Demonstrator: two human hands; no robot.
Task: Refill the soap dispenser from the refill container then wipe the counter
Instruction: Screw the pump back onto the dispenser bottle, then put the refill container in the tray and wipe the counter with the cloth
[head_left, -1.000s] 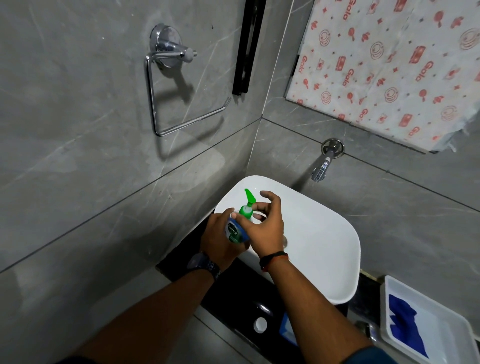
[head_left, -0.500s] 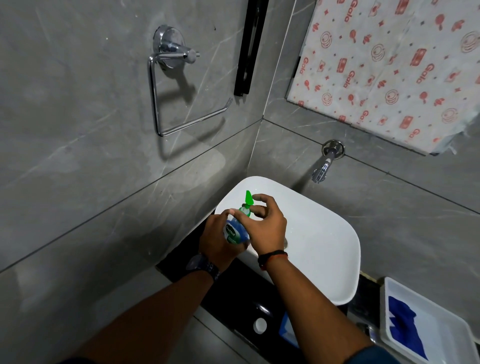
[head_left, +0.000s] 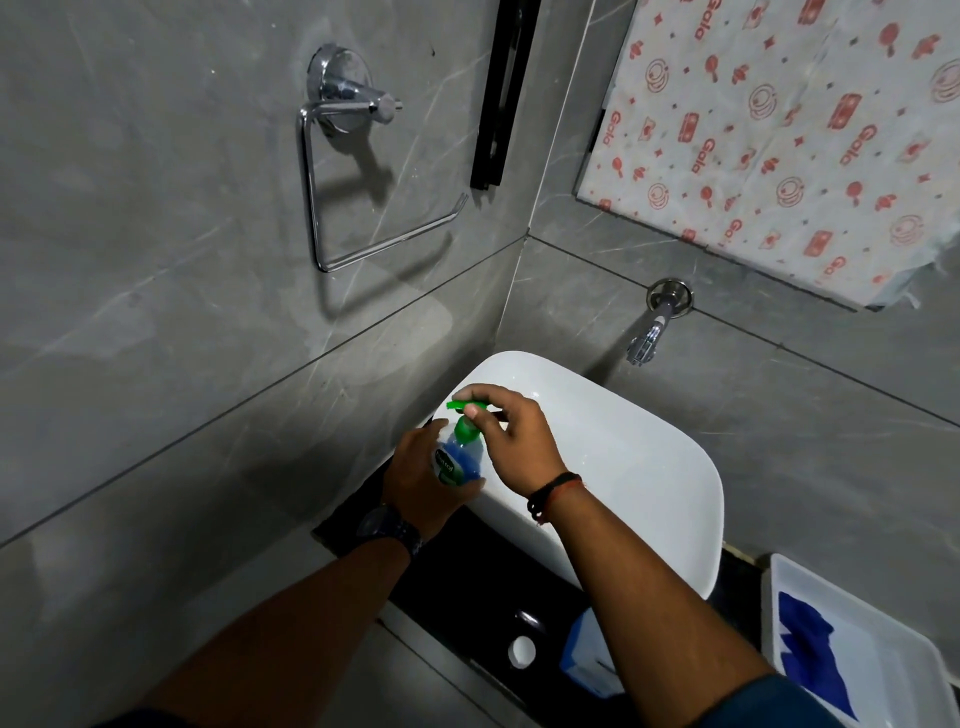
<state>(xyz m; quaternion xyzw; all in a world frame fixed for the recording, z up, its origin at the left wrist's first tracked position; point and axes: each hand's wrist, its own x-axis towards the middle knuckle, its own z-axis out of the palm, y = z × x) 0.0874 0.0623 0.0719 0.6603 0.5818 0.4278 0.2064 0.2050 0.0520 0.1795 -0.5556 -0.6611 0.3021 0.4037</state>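
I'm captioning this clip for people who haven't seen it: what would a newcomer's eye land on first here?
First, the two hands meeting at the near left edge of the white basin: the left hand grips a soap dispenser while the right hand pinches its green pump. Next, the red-printed sheet on the wall at upper right, and the chrome towel ring at upper left.

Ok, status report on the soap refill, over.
Left hand gripping dispenser body. Right hand pinching green pump top. Nothing in the way.
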